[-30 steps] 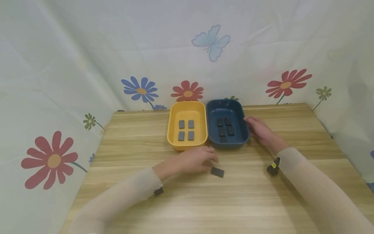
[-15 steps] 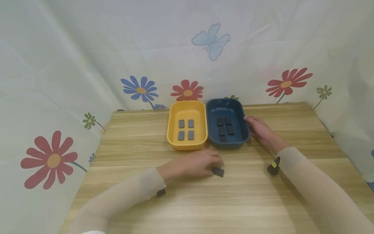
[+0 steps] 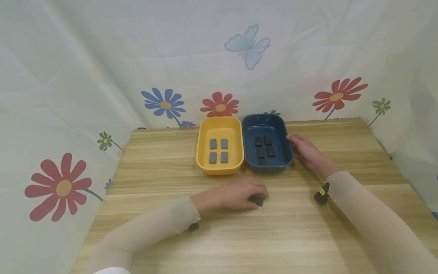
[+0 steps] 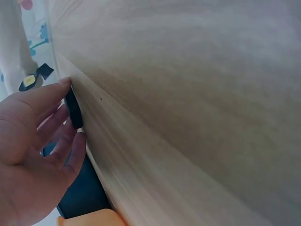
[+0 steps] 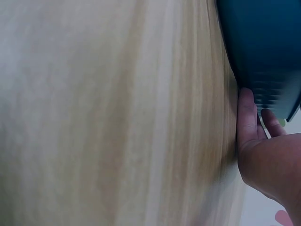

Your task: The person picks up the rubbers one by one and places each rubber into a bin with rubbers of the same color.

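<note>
Head view: a light wooden tabletop (image 3: pixel 273 236) carries two oblong plastic trays side by side near its far edge, a yellow tray (image 3: pixel 203 161) holding four small dark rectangular blocks in two rows, and a dark blue tray (image 3: pixel 285 150) holding five more. The left hand (image 3: pixel 239 193) lies near the middle of the tabletop, in front of the trays, fingers curled over a sixth small dark rectangular block (image 3: pixel 257 200) (only its near edge shows). The right hand (image 3: pixel 306 151) rests against the blue tray's right wall, fingers loosely extended, holding nothing.

Left wrist view: the left hand (image 4: pixel 33 155) pinches the block (image 4: pixel 73 109) between thumb and fingertips, the block seemingly on or only just off the tabletop (image 4: pixel 197 94).

Right wrist view: the right hand (image 5: pixel 263 155) lies flat on the tabletop (image 5: pixel 117 113), straight fingers touching the outer wall of the blue tray (image 5: pixel 263 52).

Progress, as judged: nine blocks already lie in trays; the one block outside is gripped but not yet placed in either
</note>
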A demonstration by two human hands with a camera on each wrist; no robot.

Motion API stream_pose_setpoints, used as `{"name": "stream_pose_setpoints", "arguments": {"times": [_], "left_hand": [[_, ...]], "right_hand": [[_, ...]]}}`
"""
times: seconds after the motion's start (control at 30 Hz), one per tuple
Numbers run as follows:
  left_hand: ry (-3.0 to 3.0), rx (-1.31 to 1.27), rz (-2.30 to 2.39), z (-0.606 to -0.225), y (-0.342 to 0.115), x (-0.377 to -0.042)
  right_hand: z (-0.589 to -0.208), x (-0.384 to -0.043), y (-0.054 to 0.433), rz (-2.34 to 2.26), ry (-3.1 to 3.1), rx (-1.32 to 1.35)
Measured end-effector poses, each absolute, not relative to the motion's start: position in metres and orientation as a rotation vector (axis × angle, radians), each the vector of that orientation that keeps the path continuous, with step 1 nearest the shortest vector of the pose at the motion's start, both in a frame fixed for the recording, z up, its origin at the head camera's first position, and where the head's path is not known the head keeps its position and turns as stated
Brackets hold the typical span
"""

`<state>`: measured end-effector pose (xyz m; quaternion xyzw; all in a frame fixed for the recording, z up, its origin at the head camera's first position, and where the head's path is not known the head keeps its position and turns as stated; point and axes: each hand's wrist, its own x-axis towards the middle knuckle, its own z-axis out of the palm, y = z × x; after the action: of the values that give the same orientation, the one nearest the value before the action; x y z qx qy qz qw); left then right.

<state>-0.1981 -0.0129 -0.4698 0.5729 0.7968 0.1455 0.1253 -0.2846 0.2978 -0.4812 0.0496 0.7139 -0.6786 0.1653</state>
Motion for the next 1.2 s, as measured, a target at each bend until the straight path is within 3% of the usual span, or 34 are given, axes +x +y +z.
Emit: {"name": "stream_pose_setpoints", "arguments": {"times": [0.53,0.87,1.2], "left_hand": [[2.345,1.600,0.483,-0.470,-0.014,-0.197],[2.512,1.357,0.499,-0.470,-0.013,-0.196],[2.378,1.536,0.384,-0.455,-0.025,-0.206]], "right_hand": [[-0.476,-0.282,0.296,-1.917,2.054,0.156],[-0.480,-0.279,0.298,-1.928,2.066,0.138],[-0.479,-0.279,0.297,-1.934,2.078,0.131]]}}
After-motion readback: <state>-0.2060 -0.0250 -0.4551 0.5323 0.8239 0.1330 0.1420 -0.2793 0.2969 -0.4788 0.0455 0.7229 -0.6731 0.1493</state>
